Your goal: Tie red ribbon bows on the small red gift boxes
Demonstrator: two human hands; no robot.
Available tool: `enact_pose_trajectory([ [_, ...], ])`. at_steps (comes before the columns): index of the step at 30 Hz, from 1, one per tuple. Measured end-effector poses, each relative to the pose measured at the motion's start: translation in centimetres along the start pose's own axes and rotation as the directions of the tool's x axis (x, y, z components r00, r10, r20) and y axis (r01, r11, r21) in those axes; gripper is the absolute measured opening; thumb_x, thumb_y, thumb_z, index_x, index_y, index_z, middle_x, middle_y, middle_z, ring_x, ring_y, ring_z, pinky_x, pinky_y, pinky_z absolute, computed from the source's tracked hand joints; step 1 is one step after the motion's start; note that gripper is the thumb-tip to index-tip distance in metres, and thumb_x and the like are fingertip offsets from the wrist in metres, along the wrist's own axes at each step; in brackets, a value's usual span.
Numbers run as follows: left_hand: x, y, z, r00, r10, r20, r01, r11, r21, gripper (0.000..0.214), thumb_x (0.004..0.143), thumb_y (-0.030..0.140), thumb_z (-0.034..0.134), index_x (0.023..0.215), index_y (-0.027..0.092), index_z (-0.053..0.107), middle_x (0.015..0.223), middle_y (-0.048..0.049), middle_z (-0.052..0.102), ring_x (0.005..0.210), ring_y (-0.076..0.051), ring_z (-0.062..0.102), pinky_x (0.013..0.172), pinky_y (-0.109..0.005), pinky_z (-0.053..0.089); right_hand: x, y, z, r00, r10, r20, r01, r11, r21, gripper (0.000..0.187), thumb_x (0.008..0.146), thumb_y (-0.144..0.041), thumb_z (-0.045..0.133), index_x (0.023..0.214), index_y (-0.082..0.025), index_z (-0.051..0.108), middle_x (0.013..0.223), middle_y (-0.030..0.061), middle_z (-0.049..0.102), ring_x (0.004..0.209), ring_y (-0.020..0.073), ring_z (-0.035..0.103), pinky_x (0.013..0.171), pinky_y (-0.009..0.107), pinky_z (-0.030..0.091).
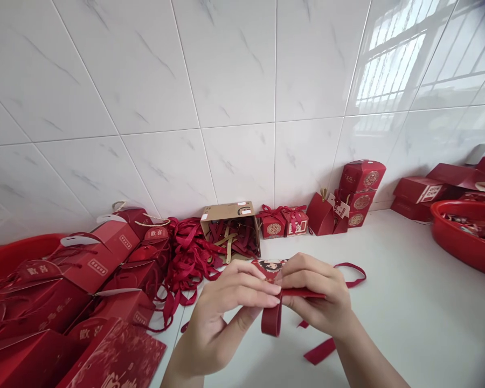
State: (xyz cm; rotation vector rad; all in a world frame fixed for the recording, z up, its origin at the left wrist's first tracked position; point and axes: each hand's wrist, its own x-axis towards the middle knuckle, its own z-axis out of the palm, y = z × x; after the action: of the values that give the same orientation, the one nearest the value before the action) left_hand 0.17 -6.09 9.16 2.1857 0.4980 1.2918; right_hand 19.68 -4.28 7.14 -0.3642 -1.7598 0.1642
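My left hand (pixel 236 310) is closed, its fingers and thumb pinching a dark red strap (pixel 271 323) that hangs down in a folded loop. Close against it, my right hand (pixel 317 293) grips a red printed paper piece, probably a gift box (pixel 270 268), whose patterned top shows behind the fingers. Its red edge runs under the right fingers; most of its shape is hidden by both hands. A red ribbon (pixel 355 280) curls out behind the right hand, and a ribbon end (pixel 320 351) lies below it on the white table (pixel 408 307).
Many red gift boxes (pixel 117 280) crowd the left side, beside a heap of red ribbons (pixel 188 253). An open cardboard box (pixel 231 213) holds straps. Small tied boxes (pixel 272 226) and stacked boxes (pixel 359 194) line the tiled wall. A red basin (pixel 464 242) stands right.
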Motion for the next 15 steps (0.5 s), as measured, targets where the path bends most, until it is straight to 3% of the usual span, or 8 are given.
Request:
enact_pose_trajectory([
  [7,-0.05,-0.02,0.08,0.999,-0.016,0.038,0.017,0.999,-0.028,0.025,0.090,0.012,0.052,0.106,0.025,0.066,0.116,-0.0071,0.065,0.113,-0.024,0.057,0.104,-0.044,0.039,-0.10,-0.14,-0.13,0.998,-0.061,-0.002,0.061,0.998,-0.035,0.005,0.086,-0.018,0.063,0.088,-0.017,0.067,0.074,0.0071,0.067,0.063,0.0173,0.064,0.056,0.031,0.054],
  [15,-0.01,-0.26,0.12,1.000,0.010,0.014,-0.010,0.999,-0.047,0.033,0.086,0.006,0.055,0.102,0.030,0.070,0.108,-0.0048,0.064,0.104,-0.021,0.062,0.094,-0.038,0.049,-0.14,-0.36,-0.05,0.993,-0.110,-0.037,0.106,0.990,-0.096,0.008,0.086,-0.014,0.061,0.090,-0.016,0.068,0.073,0.0071,0.068,0.064,0.0175,0.066,0.056,0.032,0.054],
])
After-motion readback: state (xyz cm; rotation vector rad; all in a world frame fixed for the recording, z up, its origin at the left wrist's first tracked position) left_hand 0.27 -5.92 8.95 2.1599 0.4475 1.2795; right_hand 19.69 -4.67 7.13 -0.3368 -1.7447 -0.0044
